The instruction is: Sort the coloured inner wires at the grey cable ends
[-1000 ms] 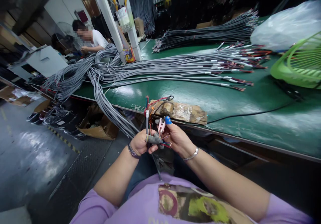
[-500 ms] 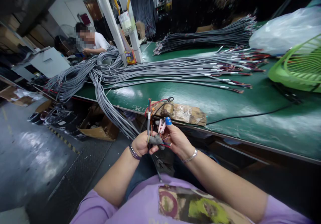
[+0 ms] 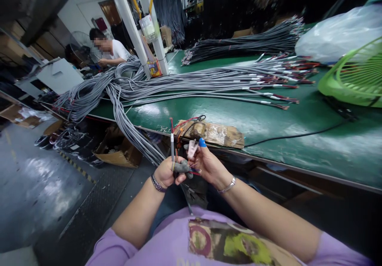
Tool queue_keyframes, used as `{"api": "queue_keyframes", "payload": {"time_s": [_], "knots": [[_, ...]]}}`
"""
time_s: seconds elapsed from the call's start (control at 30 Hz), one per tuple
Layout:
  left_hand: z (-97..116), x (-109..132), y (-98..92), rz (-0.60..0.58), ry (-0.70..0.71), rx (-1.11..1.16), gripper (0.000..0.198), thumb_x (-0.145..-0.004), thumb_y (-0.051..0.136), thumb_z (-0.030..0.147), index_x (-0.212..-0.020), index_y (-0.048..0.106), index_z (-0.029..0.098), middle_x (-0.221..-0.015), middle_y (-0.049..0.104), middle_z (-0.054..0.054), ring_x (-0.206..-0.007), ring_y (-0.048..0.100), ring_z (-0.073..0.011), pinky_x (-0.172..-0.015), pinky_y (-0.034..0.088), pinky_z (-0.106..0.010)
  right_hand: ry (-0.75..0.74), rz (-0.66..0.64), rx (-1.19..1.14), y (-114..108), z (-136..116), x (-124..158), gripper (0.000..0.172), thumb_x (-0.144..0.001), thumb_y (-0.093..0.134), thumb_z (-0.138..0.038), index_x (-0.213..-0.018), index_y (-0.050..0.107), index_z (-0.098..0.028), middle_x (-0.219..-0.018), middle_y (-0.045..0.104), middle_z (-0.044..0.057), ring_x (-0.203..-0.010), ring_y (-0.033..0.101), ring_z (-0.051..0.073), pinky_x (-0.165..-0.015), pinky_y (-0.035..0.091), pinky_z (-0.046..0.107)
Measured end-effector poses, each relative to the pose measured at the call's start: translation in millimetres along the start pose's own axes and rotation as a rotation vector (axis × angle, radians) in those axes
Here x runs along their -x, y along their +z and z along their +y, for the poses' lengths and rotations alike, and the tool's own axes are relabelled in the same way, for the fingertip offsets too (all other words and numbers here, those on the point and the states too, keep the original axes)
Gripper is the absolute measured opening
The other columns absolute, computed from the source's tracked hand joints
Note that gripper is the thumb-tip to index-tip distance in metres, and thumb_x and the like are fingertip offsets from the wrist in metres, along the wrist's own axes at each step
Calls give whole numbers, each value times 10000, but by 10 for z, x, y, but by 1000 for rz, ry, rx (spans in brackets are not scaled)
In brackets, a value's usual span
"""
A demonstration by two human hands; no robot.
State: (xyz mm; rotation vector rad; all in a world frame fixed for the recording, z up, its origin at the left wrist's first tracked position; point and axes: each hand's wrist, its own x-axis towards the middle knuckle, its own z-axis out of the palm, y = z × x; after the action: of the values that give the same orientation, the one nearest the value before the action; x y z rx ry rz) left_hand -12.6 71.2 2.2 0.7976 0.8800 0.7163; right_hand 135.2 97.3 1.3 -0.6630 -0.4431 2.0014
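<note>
My left hand (image 3: 166, 173), its thumb and a finger in grey coverings, is closed around a grey cable (image 3: 172, 147). One cable end stands upright with a white band and bare coloured wires at its top. Thin red and blue wires (image 3: 194, 171) stick out to the right between my hands. My right hand (image 3: 213, 169), blue tape round its thumb tip, is closed on a small pale pink clip (image 3: 192, 150). Its fingertips are close to those thin wires; whether they touch is hidden. Just beyond my hands, a worn wooden board (image 3: 219, 134) lies at the bench edge.
Long grey cables (image 3: 179, 82) run across the green bench (image 3: 268, 138) and hang over its front edge. At the right are a green fan (image 3: 355, 77) and a plastic bag (image 3: 340, 35). A person (image 3: 115, 51) sits at the far left. Cardboard boxes (image 3: 119, 150) stand below.
The upright cable end has shifted slightly left and leans a little. In my right hand the pink clip has turned slightly. Both hands keep their hold.
</note>
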Motion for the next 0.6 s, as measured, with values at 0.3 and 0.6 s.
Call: {"api": "queue_keyframes", "payload": {"time_s": [0.3, 0.6], "knots": [[-145, 358, 190, 174, 135, -18, 394, -593, 774, 470, -583, 568, 134, -388, 563, -5, -272, 426, -83, -293, 283, -184, 97, -65, 62, -85, -49, 42, 394, -775, 626, -577, -801, 671, -186, -734, 652, 29, -575, 515, 107, -537, 437, 225], [-88, 234, 175, 171, 138, -27, 372, -587, 767, 446, -580, 550, 144, -383, 551, 1, -273, 410, -79, -297, 246, -189, -50, -55, 194, -23, -51, 102, 364, -719, 708, -529, -790, 670, -174, -673, 589, -5, -555, 476, 95, -502, 410, 223]]}}
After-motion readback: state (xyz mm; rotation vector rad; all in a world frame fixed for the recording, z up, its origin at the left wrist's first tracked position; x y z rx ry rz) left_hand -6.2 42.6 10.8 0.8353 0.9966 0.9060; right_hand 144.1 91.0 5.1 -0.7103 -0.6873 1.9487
